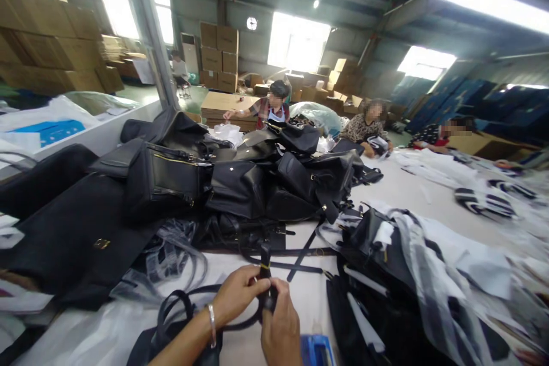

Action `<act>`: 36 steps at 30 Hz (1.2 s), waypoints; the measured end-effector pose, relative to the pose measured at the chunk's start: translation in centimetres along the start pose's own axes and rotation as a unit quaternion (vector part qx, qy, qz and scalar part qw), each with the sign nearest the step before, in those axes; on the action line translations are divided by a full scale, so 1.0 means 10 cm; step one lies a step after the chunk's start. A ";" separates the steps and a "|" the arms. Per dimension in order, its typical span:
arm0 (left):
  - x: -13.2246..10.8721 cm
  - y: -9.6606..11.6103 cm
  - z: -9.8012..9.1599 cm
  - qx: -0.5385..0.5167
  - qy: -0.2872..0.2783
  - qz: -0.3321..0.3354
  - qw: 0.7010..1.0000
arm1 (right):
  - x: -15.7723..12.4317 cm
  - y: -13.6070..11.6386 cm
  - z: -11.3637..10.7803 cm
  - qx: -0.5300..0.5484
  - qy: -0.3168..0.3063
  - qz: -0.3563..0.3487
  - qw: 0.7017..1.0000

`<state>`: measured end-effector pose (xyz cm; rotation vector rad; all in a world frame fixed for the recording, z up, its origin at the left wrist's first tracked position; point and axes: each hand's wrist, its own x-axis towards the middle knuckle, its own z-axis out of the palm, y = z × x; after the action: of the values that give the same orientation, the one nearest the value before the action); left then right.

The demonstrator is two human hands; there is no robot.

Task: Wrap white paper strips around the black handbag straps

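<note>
My left hand [238,294] and my right hand [282,323] come together low in the middle of the head view. Both are closed on a folded black strap [266,254], which stands upright between them. A thin yellow band [265,266] goes around it just above my fingers. Black loops run left from the strap toward a black bag [146,349], partly hidden under my left forearm. Another narrow black strap [305,257] lies flat beyond my hands. Close to my right wrist sits a blue object [316,350], cut off by the bottom edge.
Black leather bags [235,186] are heaped across the table's middle. More bags with clear plastic wrap [422,274] lie at right. Clear plastic strips [171,254] and a large black flap [81,229] are at left. Several people sit beyond the heap; cardboard boxes [218,57] are stacked behind.
</note>
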<state>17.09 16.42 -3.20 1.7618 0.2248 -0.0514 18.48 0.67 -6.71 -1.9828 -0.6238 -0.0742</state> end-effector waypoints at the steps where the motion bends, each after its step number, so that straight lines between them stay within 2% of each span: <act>1: -0.01 0.00 0.02 -0.019 0.008 -0.008 1.000 | 0.00 -0.03 -0.04 0.063 -0.040 0.030 0.997; 2: -0.02 0.01 0.04 -0.043 0.010 -0.023 0.999 | 0.01 -0.04 -0.08 0.136 -0.078 0.069 0.985; 4: -0.02 0.01 0.05 -0.089 0.009 -0.054 0.995 | 0.04 -0.05 -0.17 0.298 -0.124 0.167 0.932; 7: 0.01 0.00 0.03 -0.131 0.022 -0.056 0.990 | 0.11 0.02 -0.26 0.501 -0.109 0.295 0.806; 9: 0.02 0.01 0.00 -0.158 0.031 -0.036 0.986 | 0.13 0.09 -0.29 0.588 -0.110 0.337 0.727; 10: 0.03 0.01 -0.02 -0.177 0.027 -0.031 0.983 | 0.14 0.12 -0.28 0.618 -0.115 0.343 0.698; 11: 0.04 0.01 -0.03 -0.202 0.017 -0.030 0.979 | 0.14 0.15 -0.27 0.635 -0.117 0.343 0.682; 12: 0.04 0.01 -0.04 -0.230 0.003 -0.034 0.973 | 0.13 0.17 -0.25 0.637 -0.112 0.338 0.684; 14: 0.05 -0.01 -0.03 -0.288 -0.026 -0.045 0.956 | 0.14 0.18 -0.18 0.598 -0.105 0.323 0.726; 18: 0.05 -0.10 0.03 -0.347 -0.042 -0.078 0.934 | 0.18 0.08 -0.01 0.414 -0.155 0.248 0.862; 20: 0.02 -0.12 0.06 -0.360 -0.045 -0.105 0.926 | 0.21 0.04 0.05 0.297 -0.170 0.198 0.918; 22: -0.02 -0.10 0.08 -0.381 -0.047 -0.122 0.915 | 0.23 0.02 0.08 0.191 -0.173 0.156 0.954; 24: -0.05 -0.05 0.11 -0.402 -0.044 -0.132 0.905 | 0.23 0.03 0.10 0.077 -0.163 0.115 0.977; 25: -0.06 -0.04 0.12 -0.401 -0.038 -0.135 0.905 | 0.23 0.05 0.11 0.013 -0.158 0.098 0.983; 27: -0.06 -0.03 0.17 -0.357 -0.006 -0.138 0.924 | 0.22 0.08 0.14 -0.108 -0.167 0.077 0.977; 29: -0.03 -0.09 0.22 -0.278 0.045 -0.134 0.950 | 0.22 0.11 0.16 -0.170 -0.223 0.062 0.958; 31: 0.01 -0.20 0.25 -0.228 0.074 -0.139 0.961 | 0.25 0.14 0.11 -0.176 -0.307 0.030 0.935; 33: 0.04 -0.31 0.25 -0.218 0.051 -0.153 0.963 | 0.31 0.18 0.00 -0.171 -0.375 -0.001 0.911; 36: 0.08 -0.44 0.24 -0.186 -0.005 -0.163 0.969 | 0.42 0.24 -0.18 -0.160 -0.425 -0.006 0.891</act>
<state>17.27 14.99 -8.08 1.3364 0.4838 -0.2416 23.63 -0.04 -6.48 -2.2937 -1.2387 0.7718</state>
